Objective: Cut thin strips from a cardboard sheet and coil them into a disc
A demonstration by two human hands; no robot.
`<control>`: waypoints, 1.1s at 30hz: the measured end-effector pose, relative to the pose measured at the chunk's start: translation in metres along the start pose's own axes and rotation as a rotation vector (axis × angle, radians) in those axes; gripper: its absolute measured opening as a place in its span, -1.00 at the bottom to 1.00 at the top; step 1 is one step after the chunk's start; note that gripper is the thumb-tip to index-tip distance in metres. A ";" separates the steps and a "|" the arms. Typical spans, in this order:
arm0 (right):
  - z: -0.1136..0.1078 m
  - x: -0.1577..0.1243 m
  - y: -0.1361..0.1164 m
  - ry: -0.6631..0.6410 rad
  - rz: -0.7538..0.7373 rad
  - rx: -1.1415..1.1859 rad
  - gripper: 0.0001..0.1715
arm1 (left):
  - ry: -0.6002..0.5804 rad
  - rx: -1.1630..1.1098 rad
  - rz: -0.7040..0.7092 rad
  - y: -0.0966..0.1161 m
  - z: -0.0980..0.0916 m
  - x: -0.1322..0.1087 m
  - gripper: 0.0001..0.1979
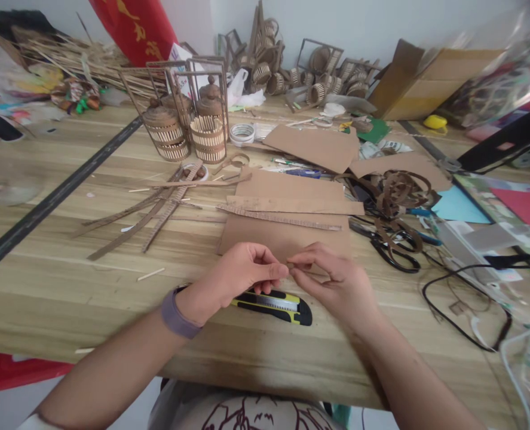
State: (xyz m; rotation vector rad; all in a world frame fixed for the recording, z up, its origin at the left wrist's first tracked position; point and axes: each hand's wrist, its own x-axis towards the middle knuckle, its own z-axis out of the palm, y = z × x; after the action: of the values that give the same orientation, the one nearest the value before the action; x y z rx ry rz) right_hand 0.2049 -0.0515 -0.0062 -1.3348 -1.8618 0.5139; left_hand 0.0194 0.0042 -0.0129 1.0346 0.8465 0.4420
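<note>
My left hand (258, 269) and my right hand (336, 279) meet over the near edge of the cardboard sheet (287, 236), fingertips almost touching. Each is pinched closed. A tiny brownish bit shows between the fingertips, too small to name. Under my left hand lies a yellow and black utility knife (276, 306) on the wooden table. Just beyond my hands, a corrugated cardboard strip (282, 218) rests across the sheet, with a plain cardboard strip (309, 206) behind it.
Loose cardboard strips (157, 206) lie at the left. Small basket-like lantern models (164, 134) stand behind them. Black-handled scissors (394, 254), curled brown strips (401, 197) and a black cable (453, 331) lie at the right. A cardboard box (430, 83) stands at the back.
</note>
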 end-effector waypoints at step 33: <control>0.016 -0.005 0.005 0.147 -0.270 0.110 -0.83 | -0.075 0.356 0.158 0.012 -0.004 -0.014 -0.73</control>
State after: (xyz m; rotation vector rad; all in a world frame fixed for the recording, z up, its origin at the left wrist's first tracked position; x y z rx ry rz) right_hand 0.1965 -0.0523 -0.0215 -1.0019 -1.8286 0.3613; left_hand 0.0084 0.0022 0.0030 1.4451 0.7950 0.3901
